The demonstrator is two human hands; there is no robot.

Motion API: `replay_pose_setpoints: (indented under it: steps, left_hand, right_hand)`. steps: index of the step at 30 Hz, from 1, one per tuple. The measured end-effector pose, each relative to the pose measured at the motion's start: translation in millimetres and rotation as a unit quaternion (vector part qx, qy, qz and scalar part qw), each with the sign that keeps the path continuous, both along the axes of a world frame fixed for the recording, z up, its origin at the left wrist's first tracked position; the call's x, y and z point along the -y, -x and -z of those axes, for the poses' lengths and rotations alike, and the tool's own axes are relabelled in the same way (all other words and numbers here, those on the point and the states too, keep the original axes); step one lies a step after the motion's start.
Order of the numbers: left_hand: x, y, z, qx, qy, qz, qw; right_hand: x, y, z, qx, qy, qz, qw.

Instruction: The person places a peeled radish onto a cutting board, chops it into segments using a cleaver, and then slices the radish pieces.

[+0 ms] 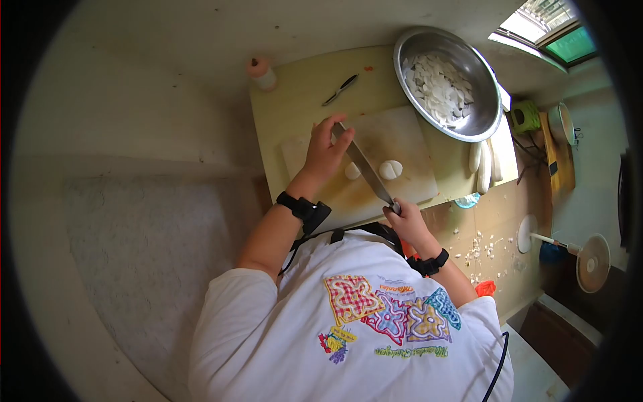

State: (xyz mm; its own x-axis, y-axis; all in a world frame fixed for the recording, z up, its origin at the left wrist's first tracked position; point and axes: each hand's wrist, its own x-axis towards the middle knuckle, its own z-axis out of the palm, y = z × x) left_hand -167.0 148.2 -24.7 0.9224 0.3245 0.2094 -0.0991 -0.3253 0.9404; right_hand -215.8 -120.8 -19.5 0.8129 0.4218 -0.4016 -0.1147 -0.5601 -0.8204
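Right hand: this hand (407, 224) is closed around the handle of the knife (365, 166), right at the near edge of the board.
Left hand: up at the far end, this hand (325, 151) has thumb and fingers gripping the blade near its tip.
Knife: it slants over the cutting board (412, 144), one white piece (352, 171) to its left, a split white round (390, 169) to its right; whether the blade touches the board, I can't tell.
Good handling: a firm handle grip, left fingertips high on the flat or spine, well off the edge, and a blade kept level, I'd say; the pieces look small and smooth, so they could roll or slip.
Bowl: big and metal (487, 100), heaped with white slices (439, 87), its rim reaching over the board's far corner, so a wide swing that way could knock it.
Long pale pieces: a little group (483, 167) lies beside the bowl, near the table's edge.
Far side: a slim dark-and-silver tool (341, 89) lies beyond the board, a pink-topped bottle (263, 74) at the table's corner.
Floor: pale scraps (479, 251) scattered about, a fan (593, 262) farther off; watch the footing.
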Motion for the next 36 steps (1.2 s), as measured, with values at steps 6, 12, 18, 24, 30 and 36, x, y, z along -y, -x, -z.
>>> replay_pose_setpoints:
  steps: [6, 12, 18, 24, 30, 36]
  left_hand:
    - [-2, 1, -14, -0.008, -0.029, 0.006, 1.0]
    - [-5, 2, -10, -0.013, -0.036, 0.025, 0.999]
    - [-4, 0, 9, 0.002, -0.026, 0.021, 0.999]
    - [-2, 2, 7, -0.02, -0.012, 0.025, 0.999]
    - [1, 1, 24, 0.004, 0.035, 0.028, 0.999]
    - [2, -1, 33, 0.015, 0.007, 0.028, 0.999]
  right_hand:
    - [-5, 0, -8, 0.028, 0.015, -0.013, 0.999]
    - [-7, 3, -11, 0.036, 0.017, -0.009, 0.999]
    - [-8, 5, -5, 0.005, 0.012, -0.006, 1.0]
    - [-8, 8, -1, 0.047, 0.049, -0.014, 0.998]
    - [-13, 11, -1, 0.022, 0.064, -0.009, 0.998]
    - [-12, 10, 0, 0.014, 0.057, -0.007, 0.998]
